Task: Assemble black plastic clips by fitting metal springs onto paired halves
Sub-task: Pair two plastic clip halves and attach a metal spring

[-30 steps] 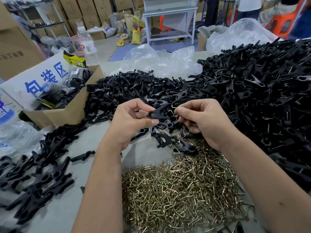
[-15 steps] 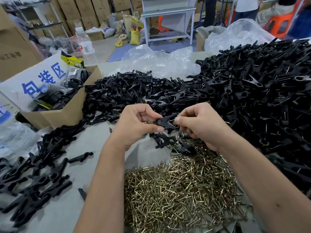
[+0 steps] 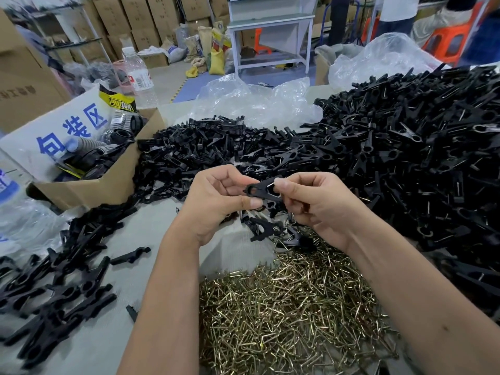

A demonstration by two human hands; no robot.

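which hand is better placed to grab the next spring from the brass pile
Right, probably. The spring pile lies just below and toward the right hand, which pinches only one end of the clip. The left hand holds the clip's ring end and can keep it steady.

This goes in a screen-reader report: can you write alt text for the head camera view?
Two hands, the left hand and right hand, pinch a black clip between them above a table. A pile of brass-coloured springs lies near the person, heaps of black clip parts lie beyond and right, and a cardboard box stands left.
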